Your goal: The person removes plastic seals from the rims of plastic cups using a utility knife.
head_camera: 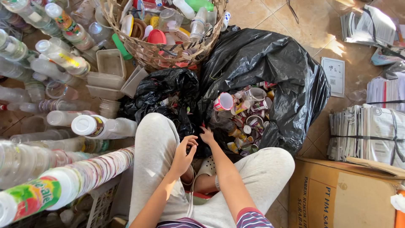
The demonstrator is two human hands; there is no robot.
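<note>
Black plastic bag (270, 63) of small cups fills the frame's centre. Below it, the left hand (184, 155) and right hand (207, 136), fingers curled, pinch its dark rim; nothing else visibly held.

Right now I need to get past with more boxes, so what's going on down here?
A person sits on the tiled floor, knees up, both hands between them. The left hand and right hand meet at the edge of a small black bag; whether either grips anything is unclear. Beside it, a large black bag lies open, full of small cups. A wicker basket and plastic bottles crowd around.
</note>
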